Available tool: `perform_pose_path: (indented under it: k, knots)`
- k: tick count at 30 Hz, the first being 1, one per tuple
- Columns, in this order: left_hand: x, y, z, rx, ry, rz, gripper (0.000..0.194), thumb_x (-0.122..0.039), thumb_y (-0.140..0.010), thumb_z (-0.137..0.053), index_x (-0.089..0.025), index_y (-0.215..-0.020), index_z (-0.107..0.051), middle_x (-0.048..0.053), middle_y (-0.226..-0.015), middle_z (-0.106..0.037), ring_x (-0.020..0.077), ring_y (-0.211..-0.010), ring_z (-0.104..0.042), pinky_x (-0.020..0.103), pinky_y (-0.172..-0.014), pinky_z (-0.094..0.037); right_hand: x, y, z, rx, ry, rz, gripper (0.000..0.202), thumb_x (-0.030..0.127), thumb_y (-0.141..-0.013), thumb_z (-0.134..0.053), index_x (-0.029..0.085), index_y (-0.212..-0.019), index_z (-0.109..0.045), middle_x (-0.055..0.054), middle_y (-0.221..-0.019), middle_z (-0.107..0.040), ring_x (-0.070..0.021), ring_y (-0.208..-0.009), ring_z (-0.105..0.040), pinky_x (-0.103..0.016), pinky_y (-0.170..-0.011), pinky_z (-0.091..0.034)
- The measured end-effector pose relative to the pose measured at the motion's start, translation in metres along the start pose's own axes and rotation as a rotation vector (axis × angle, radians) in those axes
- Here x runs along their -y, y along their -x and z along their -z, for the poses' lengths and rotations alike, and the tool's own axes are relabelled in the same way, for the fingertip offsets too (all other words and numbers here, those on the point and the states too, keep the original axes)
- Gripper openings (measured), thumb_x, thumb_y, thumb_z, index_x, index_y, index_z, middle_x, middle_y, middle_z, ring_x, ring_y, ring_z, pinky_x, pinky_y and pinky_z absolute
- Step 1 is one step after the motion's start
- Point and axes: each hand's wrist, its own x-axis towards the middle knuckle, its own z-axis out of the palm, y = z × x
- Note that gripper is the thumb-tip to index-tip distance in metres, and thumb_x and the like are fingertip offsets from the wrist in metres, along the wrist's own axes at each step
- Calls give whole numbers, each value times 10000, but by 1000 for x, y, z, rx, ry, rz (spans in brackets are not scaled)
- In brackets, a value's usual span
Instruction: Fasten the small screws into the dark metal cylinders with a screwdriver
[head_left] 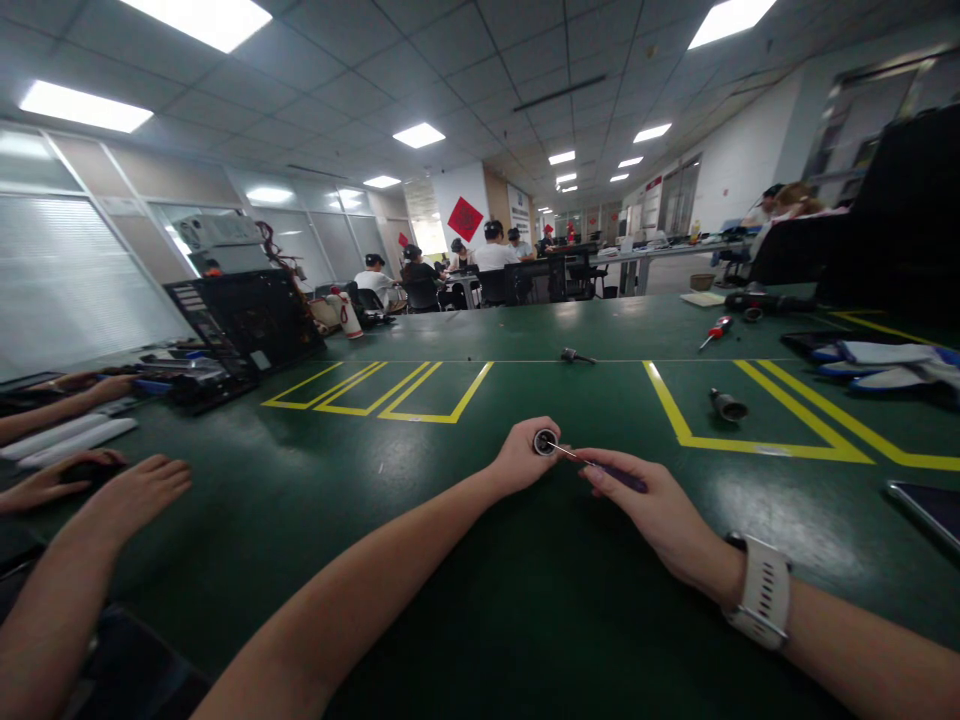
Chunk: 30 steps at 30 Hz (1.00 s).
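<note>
My left hand (519, 458) is closed around a round dark connector (545, 442), with its open ringed end turned toward me. In my right hand (652, 505), which wears a watch with a pale strap, is a thin screwdriver (621, 476) with a dark handle. Its slim shaft points left, and the tip reaches the connector's open end; how deep it sits I cannot tell. Beyond my hands, a small dark connector piece (576, 356) lies on the green table (450, 500). A larger metal connector shell (727, 405) rests to the right, within yellow tape lines.
A red-handled screwdriver (717, 331), white-blue gloves (885, 362) and a dark flat device (930, 510) lie to the right. Another person's hands (135, 495) are at the left, near a black computer case (255, 320). A white bottle (349, 315) stands behind. People sit farther back.
</note>
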Motion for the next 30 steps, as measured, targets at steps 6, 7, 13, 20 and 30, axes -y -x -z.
perform_pose_path:
  k: [6, 7, 13, 20, 30]
  knots:
    - [1, 0, 0, -23, -54, 7, 210, -288, -695, -628, -146, -656, -479, -43, -623, -445, 78, -560, -406, 202, -529, -336, -1, 0, 0, 1, 31, -29, 347, 413, -805, -556, 272, -1114, -626, -37, -1066, -643, -218, -943, -572, -421, -851, -442]
    - [0, 0, 0, -15, -55, 4, 206, -285, -697, -627, -145, -658, -480, -42, -625, -448, 78, -563, -410, 202, -532, -339, -1, 0, 0, 1, 32, -28, 348, 413, -805, -555, 269, -1114, -626, -38, -1062, -643, -220, -944, -571, -423, -853, -441]
    - [0, 1, 2, 50, -110, -21, 143, -236, -700, -611, -142, -688, -504, -31, -652, -475, 90, -595, -440, 211, -561, -368, -2, 1, 1, 11, 5, -17, 354, 419, -808, -553, 272, -1123, -622, -34, -1059, -643, -221, -959, -565, -431, -859, -438]
    - [0, 1, 4, 106, -234, -28, 115, -200, -688, -616, -148, -694, -513, -33, -671, -492, 99, -623, -462, 217, -589, -376, -2, 1, 2, 16, -4, -45, 341, 421, -811, -554, 273, -1110, -625, -24, -1099, -631, -208, -950, -571, -410, -852, -444]
    - [-3, 0, 3, 188, -353, -58, 159, -265, -731, -595, -148, -655, -517, -36, -616, -473, 97, -585, -447, 208, -537, -331, 1, 1, 1, -12, 28, -12, 346, 414, -811, -552, 254, -1108, -631, -25, -1007, -666, -194, -880, -592, -375, -799, -455]
